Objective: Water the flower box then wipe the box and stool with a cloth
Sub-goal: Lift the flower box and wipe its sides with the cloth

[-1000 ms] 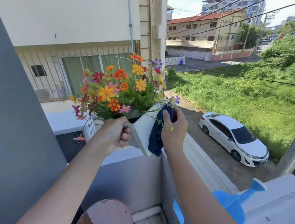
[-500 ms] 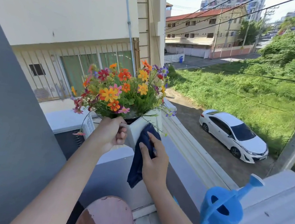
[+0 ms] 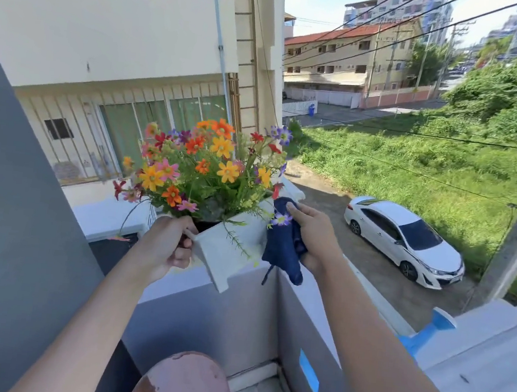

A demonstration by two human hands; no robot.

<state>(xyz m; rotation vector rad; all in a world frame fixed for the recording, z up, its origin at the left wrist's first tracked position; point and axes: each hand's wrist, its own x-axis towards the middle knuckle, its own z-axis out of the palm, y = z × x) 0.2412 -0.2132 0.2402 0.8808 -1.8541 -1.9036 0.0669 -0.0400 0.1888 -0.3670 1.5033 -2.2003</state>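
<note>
Head view, left to right: the left hand [image 3: 166, 243] is clenched on the near left corner of the white flower box [image 3: 228, 250], fingers hooked over its rim; the box, filled with mixed orange, yellow, pink and purple flowers [image 3: 208, 170], is tilted with one lower corner toward the camera and sits at the corner of the grey balcony wall [image 3: 204, 318], though whether it rests on the wall's top edge or is lifted clear cannot be told; the right hand [image 3: 313, 237] grasps a bunched dark blue cloth [image 3: 283, 250] and presses it against the box's right face, a loose end hanging below; the blue watering can [image 3: 425, 335] stands apart at the right, on the outer side of the wall's right-hand edge, only its spout clearly shown; the round reddish stool [image 3: 184, 384], paint chipped, stands below the wall's inner corner at the bottom of the view. Progress, as a judgement: the can set aside suggests watering is finished; wiping of the box is under way on its right face; the stool appears untouched and remains to be wiped.
</note>
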